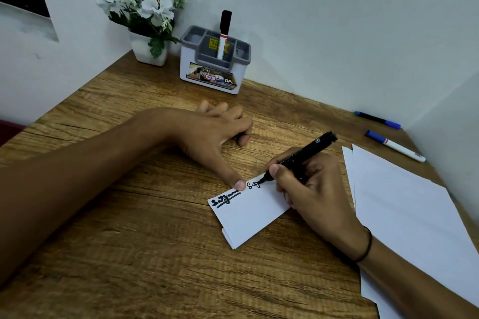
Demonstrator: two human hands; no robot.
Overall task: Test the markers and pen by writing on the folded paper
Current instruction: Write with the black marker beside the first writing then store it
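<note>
We press the folded paper (252, 211) flat on the wood-grain worktop (129, 228), near the middle toward its right side. It is a white rectangle of several layers, the folds showing at its near corner. A bold, underlined black scrawl runs along its far-left end, and a thinner line of script sits beside it. Our left hand (207, 134) rests just beyond the paper, thumb tip pinning the far edge; the other fingers (228, 111) lie loosely curled on the wood, and something dark may sit under them, though we cannot tell. Our right hand (308, 189) has its fingers clamped on a black marker (298, 156), whose tip touches the paper at the end of the thinner script.

By the far wall stands a white and grey plastic organiser (215, 59) with several open compartments; a black-capped white marker (224, 33) stands upright in a middle one. Left of it, in the far-left corner, a white pot of white flowers (145, 8). At the right edge lie loose white sheets (414, 215), and beyond them a blue-capped white marker (395, 146) and a dark pen with blue cap (377, 119).
</note>
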